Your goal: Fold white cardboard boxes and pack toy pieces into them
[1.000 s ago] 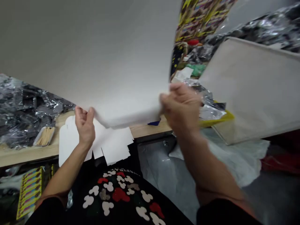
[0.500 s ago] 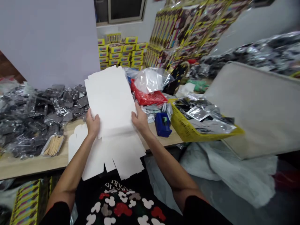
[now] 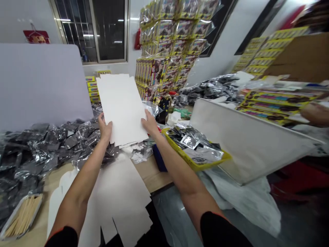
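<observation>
Both my hands hold up a flat white card blank (image 3: 120, 109) by its lower edge, above the table. My left hand (image 3: 105, 128) grips the left side, and my right hand (image 3: 150, 123) presses on the right side with fingers spread. A second white die-cut card blank (image 3: 113, 195) with cut flaps lies on the wooden table (image 3: 156, 175) below my forearms, partly hidden by my left arm.
Heaped foil bags (image 3: 51, 147) cover the table's left side, near a tray of wooden sticks (image 3: 22, 216). A yellow tray of foil packets (image 3: 192, 147) and a large white board (image 3: 249, 137) stand right. A co-worker's hand (image 3: 315, 115) is beside printed yellow cards (image 3: 272, 104).
The white blank has risen and moved away from me, now apart from the blank on the table. My view has tilted up, showing the stacked boxes and window behind.
</observation>
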`<state>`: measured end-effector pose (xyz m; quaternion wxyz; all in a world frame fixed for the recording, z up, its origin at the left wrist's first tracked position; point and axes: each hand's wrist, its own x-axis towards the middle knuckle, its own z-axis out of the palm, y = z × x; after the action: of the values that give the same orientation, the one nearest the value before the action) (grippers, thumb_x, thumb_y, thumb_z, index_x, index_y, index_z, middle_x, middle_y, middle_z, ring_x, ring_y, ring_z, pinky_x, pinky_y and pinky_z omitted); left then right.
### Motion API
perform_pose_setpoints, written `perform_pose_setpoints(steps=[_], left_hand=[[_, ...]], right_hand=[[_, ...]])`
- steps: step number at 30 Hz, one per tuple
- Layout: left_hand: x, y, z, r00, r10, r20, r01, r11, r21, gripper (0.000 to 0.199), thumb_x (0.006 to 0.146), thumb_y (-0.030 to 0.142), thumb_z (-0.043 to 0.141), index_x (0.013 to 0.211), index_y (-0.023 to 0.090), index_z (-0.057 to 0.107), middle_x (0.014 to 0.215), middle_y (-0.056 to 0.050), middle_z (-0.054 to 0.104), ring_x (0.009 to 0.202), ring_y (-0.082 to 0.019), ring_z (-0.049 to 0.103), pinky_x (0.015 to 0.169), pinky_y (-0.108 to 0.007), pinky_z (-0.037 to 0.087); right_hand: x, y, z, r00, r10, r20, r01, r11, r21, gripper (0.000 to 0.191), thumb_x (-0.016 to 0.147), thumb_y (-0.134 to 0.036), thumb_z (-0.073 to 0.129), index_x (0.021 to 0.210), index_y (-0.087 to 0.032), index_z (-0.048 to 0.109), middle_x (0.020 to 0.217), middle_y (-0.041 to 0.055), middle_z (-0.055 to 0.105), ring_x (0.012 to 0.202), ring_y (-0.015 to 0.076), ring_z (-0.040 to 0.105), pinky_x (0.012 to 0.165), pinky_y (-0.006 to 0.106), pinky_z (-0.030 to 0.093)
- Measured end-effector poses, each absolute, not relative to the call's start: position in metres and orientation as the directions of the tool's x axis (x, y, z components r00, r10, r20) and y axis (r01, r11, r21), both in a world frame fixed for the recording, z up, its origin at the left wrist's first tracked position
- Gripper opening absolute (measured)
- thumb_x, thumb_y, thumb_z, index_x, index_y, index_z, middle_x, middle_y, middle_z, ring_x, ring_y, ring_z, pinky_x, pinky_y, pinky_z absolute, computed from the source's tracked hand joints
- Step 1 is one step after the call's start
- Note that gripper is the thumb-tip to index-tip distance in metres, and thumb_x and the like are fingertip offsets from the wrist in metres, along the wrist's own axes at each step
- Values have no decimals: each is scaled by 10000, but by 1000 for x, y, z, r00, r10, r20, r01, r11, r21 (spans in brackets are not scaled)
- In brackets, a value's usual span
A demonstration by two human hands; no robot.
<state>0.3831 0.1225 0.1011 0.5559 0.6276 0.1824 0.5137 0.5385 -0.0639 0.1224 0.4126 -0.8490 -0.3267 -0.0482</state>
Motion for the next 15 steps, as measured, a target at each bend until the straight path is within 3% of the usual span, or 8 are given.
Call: perform_pose_setpoints(steps=[2, 4, 7, 9, 12, 14, 15], left_hand=[[400, 123, 107, 408, 827, 387, -365, -241, 899, 822, 798, 63, 620, 1556, 156, 316, 1216, -144, 758, 1118, -250, 767, 1088, -453, 590], [407, 121, 111, 424, 831, 360, -397, -186, 899, 866, 823, 82, 656, 1602, 154, 285, 1243, -163, 760, 1173, -274, 763, 1117, -497, 578], [392, 117, 112, 511, 776, 369, -418, -151, 896, 841, 835, 100, 730, 1599, 148, 381, 1353, -177, 736, 1302, -314, 717, 1167, -532, 553], [364, 115, 110, 582, 719, 380, -380, -172, 909, 742, 864, 95, 733, 1556, 126, 467, 1315, -141, 752, 1309, -317, 715, 1144, -534, 571], [299, 112, 104, 626, 679, 385, -266, -278, 923, 556, 916, 131, 736, 1450, 137, 578, 1232, -68, 775, 1188, -249, 760, 1053, -466, 628], [242, 103, 100, 603, 703, 377, -174, -346, 922, 490, 888, 222, 815, 1346, 172, 649, 1215, -42, 788, 1067, -203, 767, 994, -408, 654], [210, 95, 99, 577, 720, 385, -141, -377, 916, 496, 863, 264, 843, 1320, 183, 668, 1213, -39, 792, 1034, -196, 761, 976, -395, 659]], right_hand=[[558, -61, 127, 828, 483, 283, 526, -499, -688, 772, 912, -211, 534, 1671, -119, 426, 1664, 184, 514, 1556, 351, 459, 1314, 525, 366], [572, -66, 127, 858, 459, 231, 471, -524, -709, 732, 882, -215, 599, 1608, -163, 522, 1615, 186, 555, 1516, 388, 492, 1258, 573, 427], [578, -88, 119, 847, 501, 178, 449, -494, -744, 612, 952, -224, 558, 1561, -165, 556, 1481, 164, 662, 1321, 310, 661, 1085, 450, 579], [569, -109, 112, 805, 559, 201, 464, -380, -800, 541, 1034, -228, 464, 1563, -149, 542, 1331, 136, 736, 1142, 246, 735, 919, 376, 611], [536, -133, 104, 660, 661, 357, 502, -34, -864, 474, 1133, -298, 372, 1554, -194, 563, 1258, 89, 757, 1043, 173, 735, 823, 334, 558], [501, -141, 99, 569, 714, 408, 478, 117, -871, 458, 1116, -316, 484, 1551, -210, 581, 1248, 88, 752, 981, 138, 702, 810, 304, 544], [479, -143, 95, 542, 737, 405, 484, 119, -867, 492, 1086, -283, 541, 1569, -195, 571, 1211, 90, 753, 928, 133, 678, 788, 296, 540]])
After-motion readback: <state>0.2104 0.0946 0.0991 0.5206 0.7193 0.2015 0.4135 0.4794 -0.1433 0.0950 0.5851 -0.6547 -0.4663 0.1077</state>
